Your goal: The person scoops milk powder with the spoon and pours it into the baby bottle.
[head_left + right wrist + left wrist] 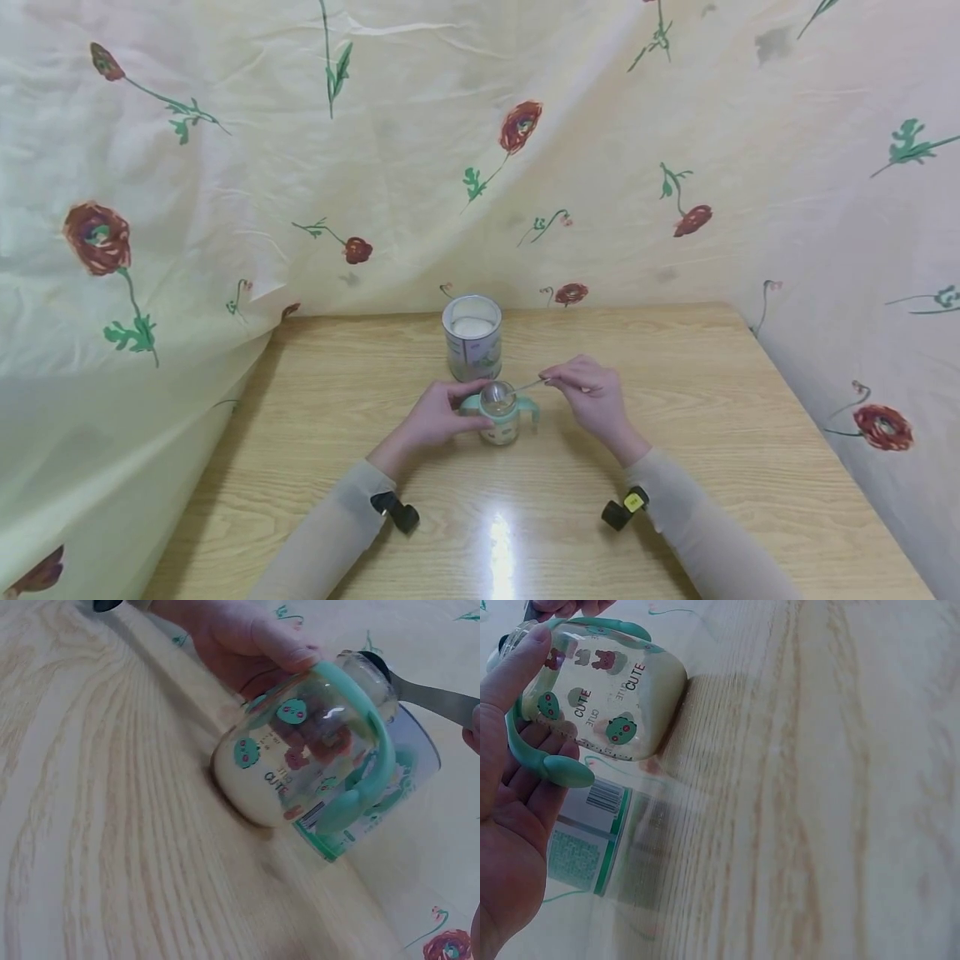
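Observation:
A clear baby bottle (501, 432) with mint-green handles stands uncapped on the table, with pale contents in its bottom. My left hand (438, 414) grips it from the left, thumb and fingers around its upper part. "CUTE" lettering and small animal faces decorate the bottle (604, 694) in the left wrist view. Between thumb and fingers, my right hand (596, 400) pinches the handle of a metal spoon (529, 385). The spoon's rounded bowl is at the bottle's mouth. In the right wrist view the spoon (435, 699) reaches the rim, and most of the right hand is out of frame.
Right behind the bottle stands an open can (474, 358) with whitish contents and a printed label. The wooden table (337, 375) meets a hanging cloth (405, 167) with poppy flowers at the back and sides. Each wrist wears a small black camera.

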The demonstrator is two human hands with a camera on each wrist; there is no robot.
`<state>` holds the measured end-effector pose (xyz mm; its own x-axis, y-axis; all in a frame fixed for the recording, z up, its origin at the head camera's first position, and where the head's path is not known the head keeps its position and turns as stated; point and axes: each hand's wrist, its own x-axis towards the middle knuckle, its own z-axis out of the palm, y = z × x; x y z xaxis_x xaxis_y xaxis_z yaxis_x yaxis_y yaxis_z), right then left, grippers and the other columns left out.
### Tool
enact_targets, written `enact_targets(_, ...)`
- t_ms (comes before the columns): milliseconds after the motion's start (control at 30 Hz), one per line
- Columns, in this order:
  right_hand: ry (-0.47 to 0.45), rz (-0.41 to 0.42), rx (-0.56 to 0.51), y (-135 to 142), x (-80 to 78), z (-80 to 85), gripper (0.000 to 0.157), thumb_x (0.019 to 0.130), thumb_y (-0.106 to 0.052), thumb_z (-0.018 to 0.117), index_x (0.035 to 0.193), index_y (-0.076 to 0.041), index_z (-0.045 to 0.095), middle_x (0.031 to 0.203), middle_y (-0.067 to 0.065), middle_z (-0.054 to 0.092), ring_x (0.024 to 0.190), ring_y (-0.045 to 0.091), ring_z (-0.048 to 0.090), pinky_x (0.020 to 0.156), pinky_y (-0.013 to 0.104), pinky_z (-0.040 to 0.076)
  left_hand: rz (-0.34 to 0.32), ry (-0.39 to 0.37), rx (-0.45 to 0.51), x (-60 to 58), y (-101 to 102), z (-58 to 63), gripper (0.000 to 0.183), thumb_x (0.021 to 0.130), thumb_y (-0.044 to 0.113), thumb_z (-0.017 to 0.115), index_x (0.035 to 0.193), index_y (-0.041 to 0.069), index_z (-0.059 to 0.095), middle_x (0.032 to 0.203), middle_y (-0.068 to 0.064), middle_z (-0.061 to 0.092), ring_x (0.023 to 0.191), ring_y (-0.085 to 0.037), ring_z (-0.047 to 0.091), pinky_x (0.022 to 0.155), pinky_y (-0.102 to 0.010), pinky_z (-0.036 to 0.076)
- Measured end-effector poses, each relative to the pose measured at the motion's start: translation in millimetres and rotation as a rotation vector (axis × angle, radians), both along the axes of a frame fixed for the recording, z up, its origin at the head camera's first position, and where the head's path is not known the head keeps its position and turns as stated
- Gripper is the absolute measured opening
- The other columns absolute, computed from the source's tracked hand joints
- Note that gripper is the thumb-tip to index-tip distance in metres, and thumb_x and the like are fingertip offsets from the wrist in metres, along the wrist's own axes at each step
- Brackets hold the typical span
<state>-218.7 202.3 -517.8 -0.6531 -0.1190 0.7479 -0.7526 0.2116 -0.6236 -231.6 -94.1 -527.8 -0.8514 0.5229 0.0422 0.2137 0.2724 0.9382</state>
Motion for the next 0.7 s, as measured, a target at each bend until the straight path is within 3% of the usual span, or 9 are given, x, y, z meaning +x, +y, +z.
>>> enact_targets(233, 0.025, -0.023, 0.005, -2, 0.7, 0.8, 0.031, 0.073, 0.031, 0.077, 0.088, 0.004, 0.081, 0.085, 0.017, 0.079, 0.082, 0.006, 0.067, 0.078, 0.013, 0.054, 0.000, 0.009, 0.001, -1.3, -1, -2.9, 0.067, 0.084, 0.023, 0.094, 0.146, 0.014, 0.067, 0.144, -0.004, 0.068, 0.136, -0.024, 0.061, 0.121, -0.047, 0.043)
enact_targets(367, 0.034, -0.030, 0.004, -7, 9.1, 15.2, 0.028, 0.073, 0.031, 0.075, 0.087, 0.008, 0.079, 0.083, 0.020, 0.077, 0.079, 0.008, 0.067, 0.076, 0.013, 0.054, 0.007, 0.001, -0.005, -2.0, -2, -3.6, 0.068, 0.084, 0.024, 0.094, 0.146, 0.015, 0.067, 0.145, -0.004, 0.068, 0.137, -0.024, 0.061, 0.121, -0.047, 0.043)
enact_targets(500, -0.012, -0.028, 0.008, -11, 18.7, 29.1, 0.024, 0.076, 0.029, 0.076, 0.088, 0.009, 0.079, 0.079, 0.018, 0.076, 0.070, 0.007, 0.061, 0.066, 0.013, 0.049, 0.017, -0.007, -0.017, -2.1, -2, -3.7, 0.068, 0.084, 0.028, 0.094, 0.146, 0.017, 0.068, 0.144, -0.001, 0.068, 0.139, -0.024, 0.059, 0.122, -0.047, 0.042)
enact_targets(633, -0.059, -0.022, 0.004, -11, 20.6, 31.4, 0.021, 0.078, 0.027, 0.076, 0.089, 0.010, 0.079, 0.076, 0.014, 0.074, 0.062, 0.005, 0.051, 0.057, 0.014, 0.041, 0.016, -0.004, -0.017, -2.0, -1, -3.3, 0.068, 0.084, 0.028, 0.094, 0.146, 0.018, 0.068, 0.144, 0.000, 0.068, 0.140, -0.024, 0.058, 0.122, -0.047, 0.042)
enact_targets(700, -0.042, -0.018, 0.015, -10, 18.9, 29.7, 0.022, 0.078, 0.028, 0.075, 0.089, 0.010, 0.079, 0.077, 0.016, 0.075, 0.064, 0.006, 0.055, 0.060, 0.013, 0.044, 0.013, 0.000, -0.014, -1.8, -1, -2.8, 0.068, 0.084, 0.027, 0.094, 0.146, 0.017, 0.068, 0.144, -0.001, 0.068, 0.139, -0.024, 0.058, 0.122, -0.047, 0.042)
